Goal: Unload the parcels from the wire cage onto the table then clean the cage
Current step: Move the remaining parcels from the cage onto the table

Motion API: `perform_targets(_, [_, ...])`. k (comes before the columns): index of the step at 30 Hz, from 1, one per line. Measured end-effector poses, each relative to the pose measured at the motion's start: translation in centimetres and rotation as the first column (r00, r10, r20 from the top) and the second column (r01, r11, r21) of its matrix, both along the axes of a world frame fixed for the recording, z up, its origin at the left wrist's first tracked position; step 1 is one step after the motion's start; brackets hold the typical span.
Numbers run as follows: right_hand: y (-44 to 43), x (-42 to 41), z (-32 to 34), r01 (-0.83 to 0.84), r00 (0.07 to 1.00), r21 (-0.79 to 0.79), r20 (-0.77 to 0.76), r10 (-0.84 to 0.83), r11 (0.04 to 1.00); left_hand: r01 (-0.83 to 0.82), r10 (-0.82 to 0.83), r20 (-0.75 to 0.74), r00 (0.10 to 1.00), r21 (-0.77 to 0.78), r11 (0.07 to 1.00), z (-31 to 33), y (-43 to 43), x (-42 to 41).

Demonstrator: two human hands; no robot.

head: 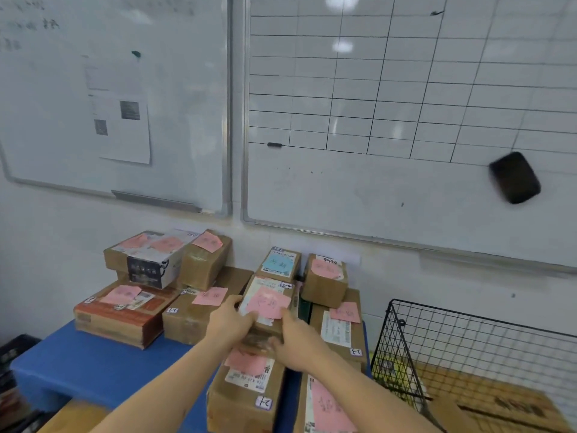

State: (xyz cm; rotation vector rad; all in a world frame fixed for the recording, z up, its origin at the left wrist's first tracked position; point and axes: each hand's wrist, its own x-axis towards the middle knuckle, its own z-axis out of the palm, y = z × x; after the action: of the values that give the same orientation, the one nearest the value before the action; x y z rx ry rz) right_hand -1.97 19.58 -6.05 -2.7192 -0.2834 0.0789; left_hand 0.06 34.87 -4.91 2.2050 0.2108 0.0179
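A cardboard parcel (269, 300) with a pink note on top lies on the pile in the middle of the blue table (93, 364). My left hand (229, 323) grips its near left corner, thumb along the top edge. My right hand (296, 342) holds its near right side, a finger stretched onto the pink note. Several more taped parcels with pink or blue notes stand around it, such as a small box (326, 281) behind and a long one (246, 392) in front. The black wire cage (462, 345) stands at the right, a cardboard sheet (505, 404) inside it.
Two whiteboards (390, 104) hang on the wall behind the table, a black eraser (514, 178) stuck to the right one. Parcel stacks (162, 264) fill the table's back left. Bare blue tabletop shows at the front left. A dark crate (15, 351) sits left of the table.
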Motion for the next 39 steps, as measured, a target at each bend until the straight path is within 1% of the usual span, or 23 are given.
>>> perform_targets(2, [-0.1,0.2,0.1,-0.006,1.0,-0.011,0.008,0.006,1.0,0.027,-0.027,-0.001,1.0,0.027,0.999,0.1,0.4,0.3])
perform_targets(4, [-0.4,0.5,0.6,-0.004,1.0,0.017,0.03,0.003,1.0,0.046,-0.047,0.028,0.998,0.046,0.998,0.5,0.8,0.3])
perform_targets(7, [-1.2,0.5,1.8,-0.02,0.994,0.049,0.109,0.015,0.999,0.095,-0.111,0.096,0.989,0.155,0.983,1.7,1.1,0.3])
perform_targets(10, [-2.5,-0.1,3.0,-0.039,0.981,0.006,0.192,0.037,0.999,0.144,-0.193,0.201,0.96,0.237,0.961,2.7,0.5,0.1])
perform_targets(12, [-3.5,-0.8,3.8,-0.04,0.975,-0.023,0.217,0.044,0.999,0.176,-0.241,0.236,0.941,0.265,0.948,3.3,-0.6,-0.1])
perform_targets(15, [-5.8,-2.0,4.7,0.001,0.968,-0.108,0.251,0.026,0.994,0.25,-0.335,0.244,0.91,0.321,0.913,3.9,-3.3,-1.1])
perform_targets(19, [-10.1,-3.6,5.9,0.063,0.955,-0.197,0.298,-0.001,0.978,0.317,-0.453,0.297,0.841,0.408,0.856,5.2,-7.9,-2.0])
perform_targets(23, [-15.7,-6.2,6.2,0.146,0.953,-0.287,0.298,-0.057,0.947,0.326,-0.539,0.304,0.786,0.537,0.778,6.1,-13.6,-2.5])
perform_targets(26, [-20.6,-7.6,5.8,0.214,0.946,-0.353,0.306,-0.104,0.911,0.355,-0.62,0.318,0.717,0.599,0.718,6.7,-18.5,-3.3])
perform_targets(28, [-23.6,-8.4,5.7,0.232,0.947,-0.375,0.298,-0.121,0.897,0.397,-0.66,0.298,0.69,0.606,0.689,6.7,-22.0,-3.6])
perform_targets(32, [-29.5,-9.6,4.8,0.243,0.953,-0.407,0.271,-0.138,0.881,0.466,-0.713,0.207,0.67,0.63,0.621,5.1,-29.0,-4.2])
perform_targets(34, [-32.8,-9.9,3.7,0.244,0.956,-0.412,0.253,-0.147,0.878,0.521,-0.74,0.114,0.663,0.64,0.565,3.8,-32.3,-4.2])
perform_targets(36, [-36.3,-10.0,2.5,0.247,0.96,-0.401,0.225,-0.166,0.882,0.595,-0.761,-0.02,0.649,0.636,0.491,2.2,-35.2,-3.7])
perform_targets(39, [-41.2,-9.8,0.5,0.235,0.971,-0.372,0.131,-0.2,0.898,0.685,-0.744,-0.215,0.633,0.603,0.409,-0.2,-39.1,-3.1])
